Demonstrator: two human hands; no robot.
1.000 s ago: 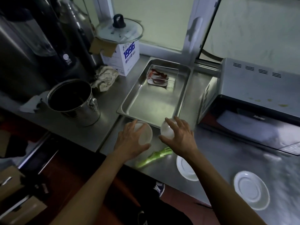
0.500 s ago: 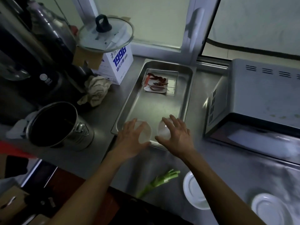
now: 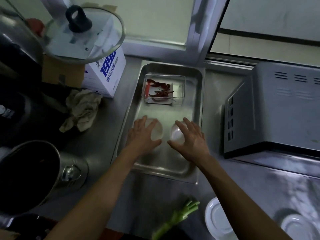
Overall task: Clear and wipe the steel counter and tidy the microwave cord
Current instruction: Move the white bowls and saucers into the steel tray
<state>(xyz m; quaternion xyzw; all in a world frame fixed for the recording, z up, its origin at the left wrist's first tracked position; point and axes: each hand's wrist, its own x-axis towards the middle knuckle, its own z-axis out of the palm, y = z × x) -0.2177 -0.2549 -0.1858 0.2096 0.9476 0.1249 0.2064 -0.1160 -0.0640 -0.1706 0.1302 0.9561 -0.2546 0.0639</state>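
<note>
Nearest on the brushed steel surface (image 3: 97, 153) lie a fibrous green stalk (image 3: 174, 220) and two smooth round white saucers (image 3: 217, 220), with a cylindrical steel pot (image 3: 34, 172) at the left edge. Over the shallow, round-cornered steel tray (image 3: 197, 108), the left hand (image 3: 143, 135) curls over one small white bowl (image 3: 158, 131) and the right hand (image 3: 192, 139) grips another bowl (image 3: 176, 134), both just inside the tray's near half. Farther back sit a clear square box of wrinkled red chillies (image 3: 160, 90), a crumpled beige rag (image 3: 83, 110), a boxy grey microwave (image 3: 273, 110) at right, and a domed glass lid (image 3: 83, 33) on a carton (image 3: 107, 73).
</note>
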